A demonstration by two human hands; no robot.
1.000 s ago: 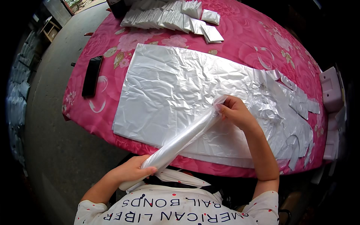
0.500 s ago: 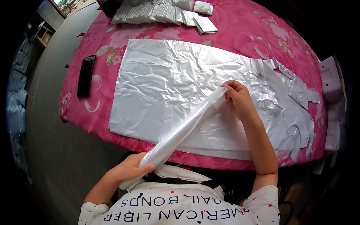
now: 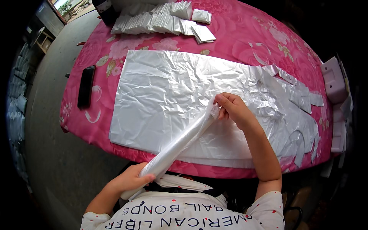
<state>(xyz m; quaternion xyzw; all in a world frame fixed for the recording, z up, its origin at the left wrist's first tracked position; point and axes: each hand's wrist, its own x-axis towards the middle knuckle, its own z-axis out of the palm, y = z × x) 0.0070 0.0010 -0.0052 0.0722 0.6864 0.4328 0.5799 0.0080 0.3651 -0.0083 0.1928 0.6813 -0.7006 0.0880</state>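
A long strip of folded white plastic bag [image 3: 180, 140] stretches slantwise between my hands, over the near edge of the table. My left hand [image 3: 132, 178] is wrapped round its lower end, close to my shirt. At the upper end, my right hand [image 3: 230, 108] pinches the bag between thumb and fingers. Beneath it lies a flat stack of shiny, wrinkled white plastic bags [image 3: 153, 92], with cut handle ends spread toward the right.
Rows of small folded white packets [image 3: 153, 23] stand at the far side of the pink flowered tablecloth [image 3: 226, 38]. A black phone [image 3: 86, 86] lies at the left. Pale plastic containers [image 3: 335, 80] stand beyond the table's right edge.
My right hand has drawn a little nearer and to the left with the upper end of the bag. My left hand keeps its grip. The whole view has shifted slightly.
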